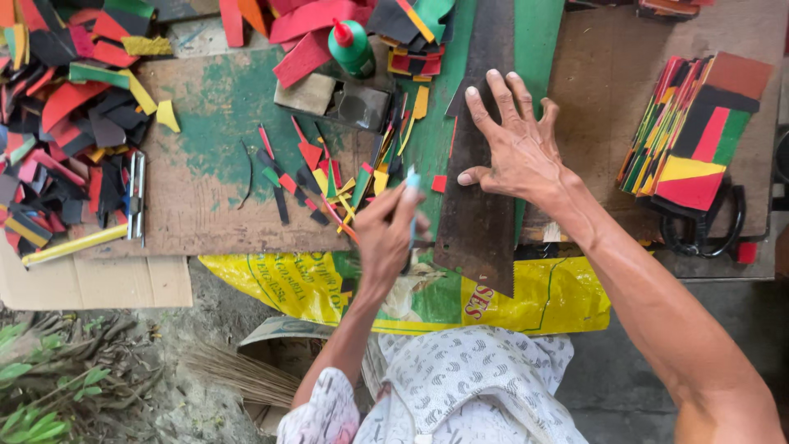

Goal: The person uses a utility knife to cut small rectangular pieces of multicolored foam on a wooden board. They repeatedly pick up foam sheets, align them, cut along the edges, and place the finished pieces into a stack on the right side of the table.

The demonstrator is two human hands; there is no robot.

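- Worn wooden workboard (205, 205), strewn with coloured offcuts.
- Dark tapered strip (477, 205) lies mid-board, reaching its near edge.
- Right hand (514, 148) presses flat on the strip, fingers spread.
- Left hand (386, 234) grips a small pale-blue cutter (412, 197) beside the strip's left edge.

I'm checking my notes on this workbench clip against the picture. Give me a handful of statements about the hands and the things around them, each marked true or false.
1. The right hand lies flat, fingers spread, on a dark saw blade. True.
2. The left hand is empty. False: it grips a thin light-blue tool next to the blade's left edge.
3. A green bottle with a red cap stands at the top of the board. True.
4. The stack of striped panels lies left of both hands. False: it lies to the right, on the brown board.
5. A heap of coloured offcuts fills the far left. True.
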